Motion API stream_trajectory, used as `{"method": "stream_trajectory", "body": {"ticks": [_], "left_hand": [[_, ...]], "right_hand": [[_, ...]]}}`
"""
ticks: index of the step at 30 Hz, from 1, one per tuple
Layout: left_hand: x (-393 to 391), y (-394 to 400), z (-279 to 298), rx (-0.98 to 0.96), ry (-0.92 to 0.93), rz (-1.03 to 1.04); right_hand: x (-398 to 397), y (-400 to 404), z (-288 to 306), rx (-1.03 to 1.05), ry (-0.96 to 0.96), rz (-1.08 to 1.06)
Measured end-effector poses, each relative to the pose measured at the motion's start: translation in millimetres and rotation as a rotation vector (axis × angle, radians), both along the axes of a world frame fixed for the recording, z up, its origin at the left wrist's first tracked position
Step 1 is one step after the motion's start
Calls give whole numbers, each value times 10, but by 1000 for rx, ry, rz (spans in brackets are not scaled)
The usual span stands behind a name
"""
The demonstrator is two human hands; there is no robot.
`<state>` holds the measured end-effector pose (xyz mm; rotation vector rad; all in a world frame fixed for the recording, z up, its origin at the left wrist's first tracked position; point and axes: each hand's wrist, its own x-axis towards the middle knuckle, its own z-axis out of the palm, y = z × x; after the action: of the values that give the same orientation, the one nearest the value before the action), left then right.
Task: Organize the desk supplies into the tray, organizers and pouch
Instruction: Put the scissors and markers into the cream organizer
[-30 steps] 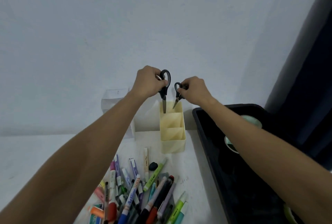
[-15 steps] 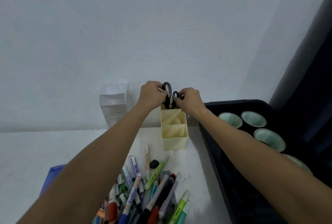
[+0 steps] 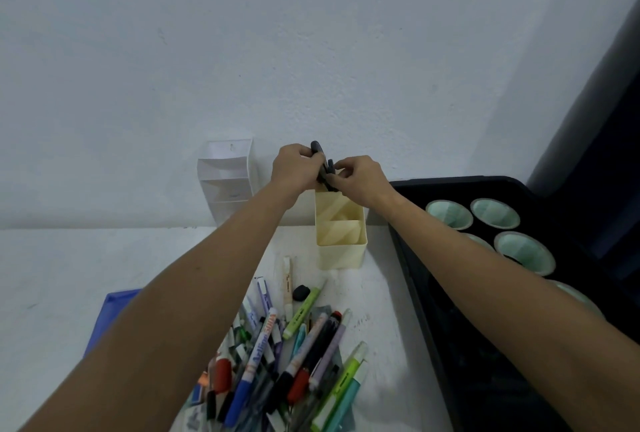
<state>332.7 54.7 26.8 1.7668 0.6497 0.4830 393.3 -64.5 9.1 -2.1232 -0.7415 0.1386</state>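
A cream-yellow organizer (image 3: 341,253) with stepped compartments stands on the white desk near the wall. Above its rear compartment my left hand (image 3: 294,168) grips the larger black-handled scissors (image 3: 318,149). My right hand (image 3: 356,175) holds the smaller black scissors (image 3: 330,167) right beside them. Both pairs point down into the rear compartment, and their blades are hidden by my fingers and the organizer. The two hands touch each other over the organizer's back edge.
A white organizer (image 3: 227,180) stands against the wall at the left. A pile of pens, markers and highlighters (image 3: 277,355) lies in front. A blue tray (image 3: 110,310) shows under my left forearm. A black tray (image 3: 446,293) with mint tape rolls (image 3: 495,213) is at the right.
Both hands have lowered the two pairs of scissors from above the organizer down into its rear compartment and have come together. The view has tilted, showing more of the black tray.
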Motion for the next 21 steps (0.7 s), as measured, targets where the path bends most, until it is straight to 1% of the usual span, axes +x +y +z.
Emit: {"method": "stream_trajectory", "body": {"ticks": [2,4,7,10,12,14,16,18,21], "left_hand": [[-17,11,10,-16,44,-6],[-48,13,43,23,103,3],[-171,-50,134,139,186,17],[-373,-143,194,240,288,-12],[-528,-155,177,327,370,-44],[-708,-127,114,419,447,-104],[-905,-77,23,487,541,-196],[-1105,-22,-78,508,642,-292],[-1345,66,-235,503,720,-367]], "right_hand": [[-7,-20,-24,-26,5,-2],[-22,-47,-49,-36,17,17],[-54,-107,-64,-34,13,23],[-147,-186,-94,-16,-53,4],[-252,-233,-105,-43,-48,25],[-376,-269,-130,-97,-48,87],[-520,-290,-162,-182,-73,203],[-657,-296,-211,-282,-97,333],[-816,-299,-298,-470,-140,484]]}}
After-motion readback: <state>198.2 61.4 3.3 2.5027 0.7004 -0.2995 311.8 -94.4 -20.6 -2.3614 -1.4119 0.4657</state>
